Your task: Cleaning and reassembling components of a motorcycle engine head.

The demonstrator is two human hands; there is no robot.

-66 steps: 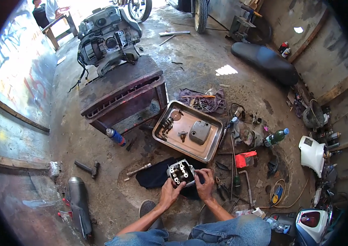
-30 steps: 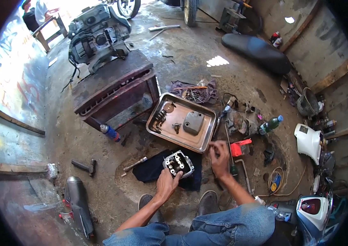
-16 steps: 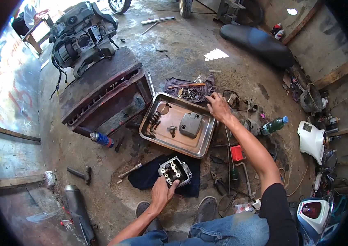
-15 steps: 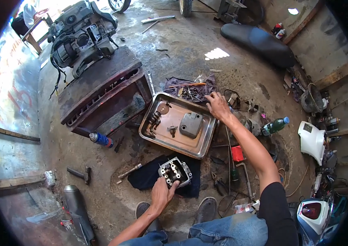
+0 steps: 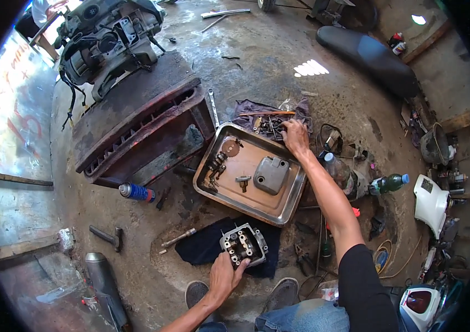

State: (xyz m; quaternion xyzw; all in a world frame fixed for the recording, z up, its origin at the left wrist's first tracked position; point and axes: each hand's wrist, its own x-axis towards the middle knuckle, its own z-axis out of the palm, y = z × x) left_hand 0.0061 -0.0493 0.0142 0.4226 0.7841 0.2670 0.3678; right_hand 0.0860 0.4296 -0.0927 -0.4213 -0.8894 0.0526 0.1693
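Note:
My left hand (image 5: 226,279) grips the near left edge of a grey metal engine cylinder head (image 5: 257,250), thumb along its near side. The head is tilted, its inner valve parts showing, over a dark blue cloth (image 5: 199,246) on the floor. Beyond a metal tray (image 5: 235,207), my right hand (image 5: 297,136) reaches down to several small metal bolts and parts (image 5: 268,127) on a dark purple rag (image 5: 243,108). Its fingers are curled together at the pile; what they pinch is hidden. In the tray lie a grey valve cover (image 5: 271,175), a camshaft with a sprocket (image 5: 230,148) and a small metal part (image 5: 243,183).
A dark red crate (image 5: 152,149) bears an engine (image 5: 107,41) at the far left. A blue spray can (image 5: 136,192), hammer (image 5: 107,237) and socket tool (image 5: 178,237) lie left. Bottles (image 5: 389,183) and pliers (image 5: 304,260) are right, a motorcycle seat (image 5: 368,58) far right.
My right hand has moved left across the tray's far edge, down to the small parts on the rag. My left hand keeps hold of the cylinder head. The whole view has shifted slightly.

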